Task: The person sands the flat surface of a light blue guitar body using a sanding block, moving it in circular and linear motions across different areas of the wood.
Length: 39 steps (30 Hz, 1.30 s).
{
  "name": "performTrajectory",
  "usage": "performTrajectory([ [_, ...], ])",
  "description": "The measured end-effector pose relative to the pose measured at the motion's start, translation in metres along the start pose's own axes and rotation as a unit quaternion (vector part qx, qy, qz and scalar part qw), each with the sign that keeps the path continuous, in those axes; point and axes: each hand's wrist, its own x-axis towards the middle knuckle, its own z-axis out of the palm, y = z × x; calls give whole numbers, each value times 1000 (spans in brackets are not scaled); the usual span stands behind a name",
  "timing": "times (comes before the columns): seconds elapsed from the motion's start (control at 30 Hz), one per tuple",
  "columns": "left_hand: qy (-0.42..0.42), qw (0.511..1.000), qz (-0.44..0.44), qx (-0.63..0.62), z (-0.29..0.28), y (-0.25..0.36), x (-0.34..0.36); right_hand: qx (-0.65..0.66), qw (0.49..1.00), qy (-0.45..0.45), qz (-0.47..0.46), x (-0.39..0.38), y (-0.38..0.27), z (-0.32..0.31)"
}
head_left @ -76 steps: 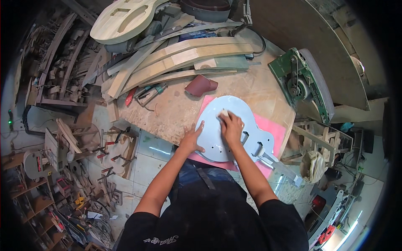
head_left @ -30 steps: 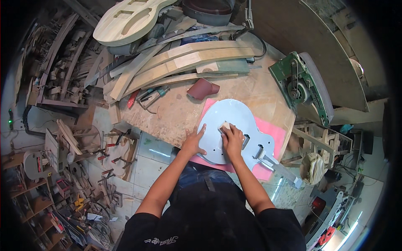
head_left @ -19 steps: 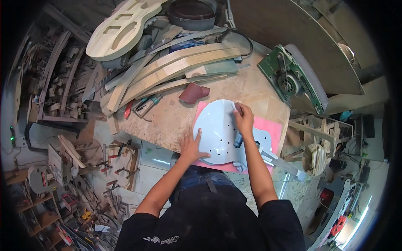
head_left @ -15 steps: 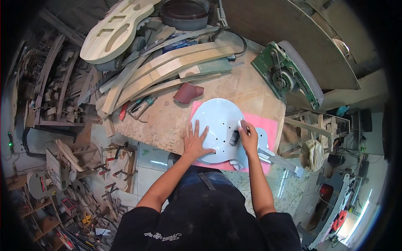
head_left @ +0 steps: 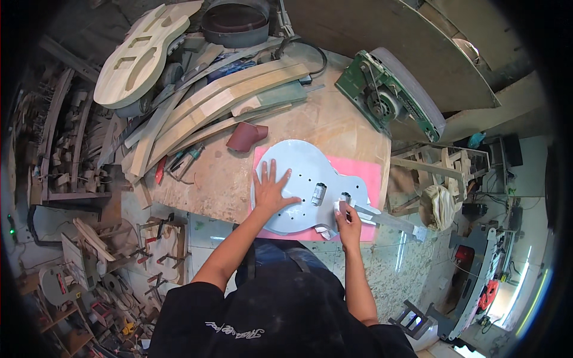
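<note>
A pale grey-white electric guitar body [head_left: 298, 156] lies flat on a pink sheet [head_left: 370, 176]. Screw holes and two cut-out cavities show in its face, and its neck [head_left: 394, 222] points to the right. My left hand [head_left: 271, 194] rests flat on the body's left part, fingers spread. Near the neck end, my right hand [head_left: 348, 228] pinches a small brown and white block [head_left: 342, 207] against the body's surface, just on the near side of a cavity. The fingers hide part of the block, so I cannot tell exactly what it is.
Behind the guitar on the workbench [head_left: 209, 191] lie a roll of red-brown sandpaper [head_left: 245, 137], long wooden strips [head_left: 221, 104] and clamps. A green belt sander [head_left: 382, 92] stands at the far right. An unpainted guitar body [head_left: 134, 56] sits far left.
My right hand has moved the small block from the far edge of the body toward the near side by the neck, uncovering the cavities. The left hand stays flat; the whole view has shifted slightly.
</note>
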Motion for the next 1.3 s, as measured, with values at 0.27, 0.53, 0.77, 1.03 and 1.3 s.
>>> performTrajectory([
  [0.27, 45, 993, -95, -47, -1, -10, 7, -61, 993, -43, -93, 14, -13, 49],
  [0.53, -6, 998, -9, -61, 28, -25, -84, -323, 883, -94, -328, 4, -26, 142],
  [0.77, -25, 993, -92, -72, 28, -35, -91, -392, 847, -24, -359, 113, -94, 205],
  [1.03, -40, 987, -112, -111, 25, -38, -93, -416, 790, -118, -434, 76, -69, 212],
  [1.3, -69, 984, -114, -116, 19, -39, -92, -421, 791, -97, -433, 48, -54, 229],
])
